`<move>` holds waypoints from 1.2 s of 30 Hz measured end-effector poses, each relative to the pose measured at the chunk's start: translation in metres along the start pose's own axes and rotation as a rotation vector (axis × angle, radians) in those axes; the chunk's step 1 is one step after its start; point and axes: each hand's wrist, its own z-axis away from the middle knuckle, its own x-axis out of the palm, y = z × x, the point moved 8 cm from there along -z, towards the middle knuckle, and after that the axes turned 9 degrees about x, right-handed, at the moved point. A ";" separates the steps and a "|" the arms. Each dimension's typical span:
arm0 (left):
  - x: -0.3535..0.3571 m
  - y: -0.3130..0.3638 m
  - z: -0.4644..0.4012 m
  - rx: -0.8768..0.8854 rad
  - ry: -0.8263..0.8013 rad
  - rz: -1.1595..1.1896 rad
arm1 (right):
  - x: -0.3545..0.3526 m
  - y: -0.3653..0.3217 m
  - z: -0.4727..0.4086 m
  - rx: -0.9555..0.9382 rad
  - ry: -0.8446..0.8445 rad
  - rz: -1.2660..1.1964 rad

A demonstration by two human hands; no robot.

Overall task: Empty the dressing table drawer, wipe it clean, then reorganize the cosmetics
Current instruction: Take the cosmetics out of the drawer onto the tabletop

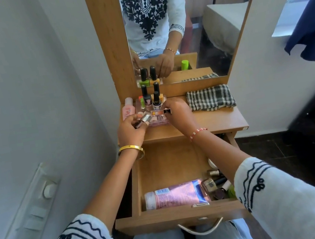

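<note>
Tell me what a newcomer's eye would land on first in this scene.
First, the two hands over the clear organizer on the tabletop: the left hand grips a silver-capped tube, the right hand pinches a small black item. Behind them stand nail polish bottles, doubled in the mirror. Below, the open drawer still holds a pink tube and a clutter of small bottles at its front right.

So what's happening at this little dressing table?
A person sits at the dressing table with its drawer pulled open. The left hand holds a small silver-capped cosmetic, and the right hand pinches a small dark item over a clear organizer that already holds nail polish bottles. A pink tube and some small bottles lie in the drawer. A folded checked cloth rests on the tabletop.
</note>
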 end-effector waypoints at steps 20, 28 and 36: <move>-0.008 0.015 -0.005 0.003 0.042 0.211 | 0.014 -0.029 0.015 0.079 -0.216 -0.347; -0.003 0.008 -0.016 0.022 0.012 0.177 | 0.035 -0.025 0.008 0.199 -0.204 -0.479; 0.004 0.005 -0.028 0.092 0.042 0.039 | 0.021 -0.007 0.015 0.226 -0.064 -0.485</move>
